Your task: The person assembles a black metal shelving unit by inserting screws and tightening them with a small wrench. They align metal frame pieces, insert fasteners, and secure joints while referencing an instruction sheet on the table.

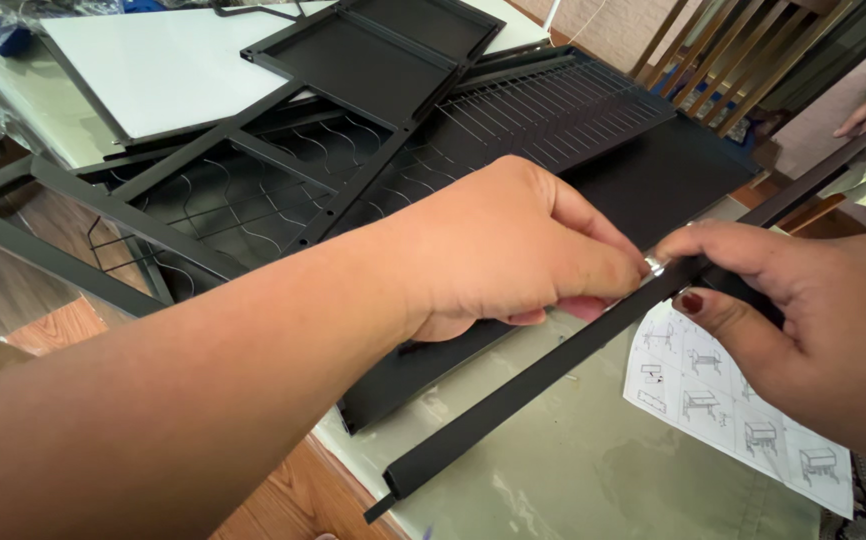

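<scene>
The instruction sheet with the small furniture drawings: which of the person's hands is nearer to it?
The right hand: it grips the black metal bar directly above the instruction sheet. The left hand pinches a small silver piece on the bar, further from it.

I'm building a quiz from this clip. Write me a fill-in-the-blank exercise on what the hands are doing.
1. Both hands meet on a long metal bar coloured ____.
2. The left hand pinches a small ____ fastener against the bar.
3. Under the right hand lies a sheet of assembly ____.
4. Beyond the hands lie black wire ____.

Missing words: black; silver; instructions; racks
</scene>
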